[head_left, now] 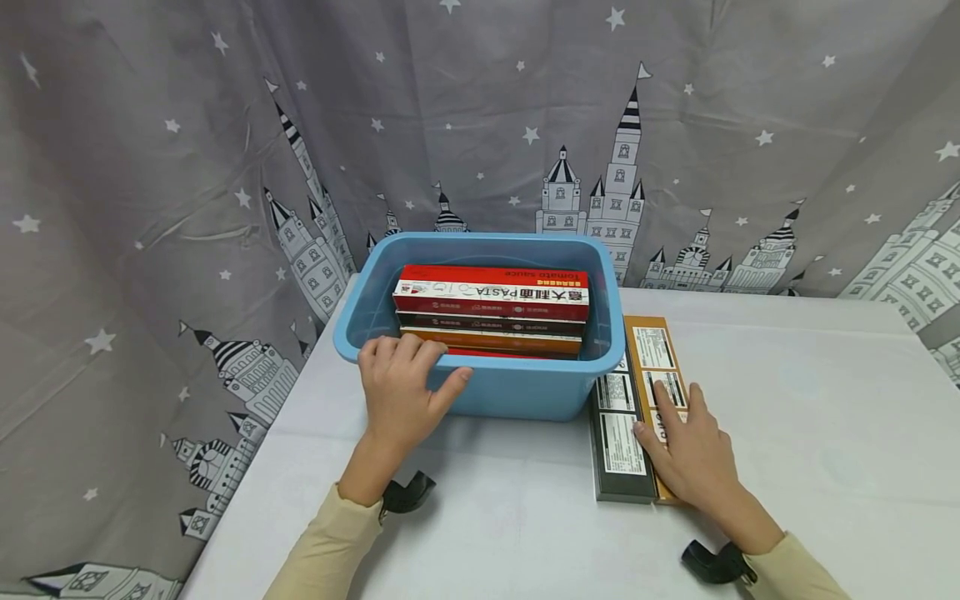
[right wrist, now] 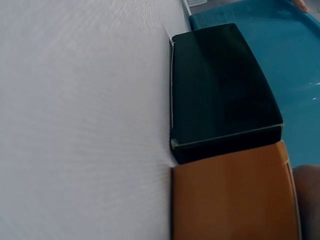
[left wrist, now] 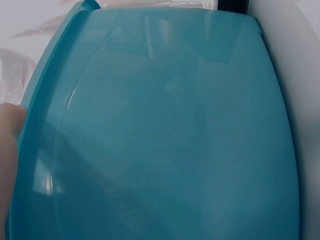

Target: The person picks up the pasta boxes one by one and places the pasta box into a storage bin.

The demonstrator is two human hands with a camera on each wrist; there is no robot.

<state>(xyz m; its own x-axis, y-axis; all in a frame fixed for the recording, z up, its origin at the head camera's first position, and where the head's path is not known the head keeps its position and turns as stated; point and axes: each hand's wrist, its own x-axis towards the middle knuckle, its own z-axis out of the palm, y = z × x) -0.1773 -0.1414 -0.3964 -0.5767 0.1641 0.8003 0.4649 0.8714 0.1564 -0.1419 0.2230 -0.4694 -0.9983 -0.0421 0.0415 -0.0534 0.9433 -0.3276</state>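
Note:
A blue plastic bin stands on the table with several flat boxes on edge inside. One is a red and white pasta box; behind the near rim the lowest parts are hidden. My left hand grips the near rim, fingers hooked over it and thumb outside; the left wrist view shows mostly the bin's wall. Right of the bin lie an orange box and a dark green box, side by side. My right hand rests on the orange box, thumb near the seam between the two.
A white cloth covers the table. Behind and to the left hangs a grey curtain printed with castles and stars. Black wrist mounts sit at both cuffs. The bin's right end stands close against the dark green box.

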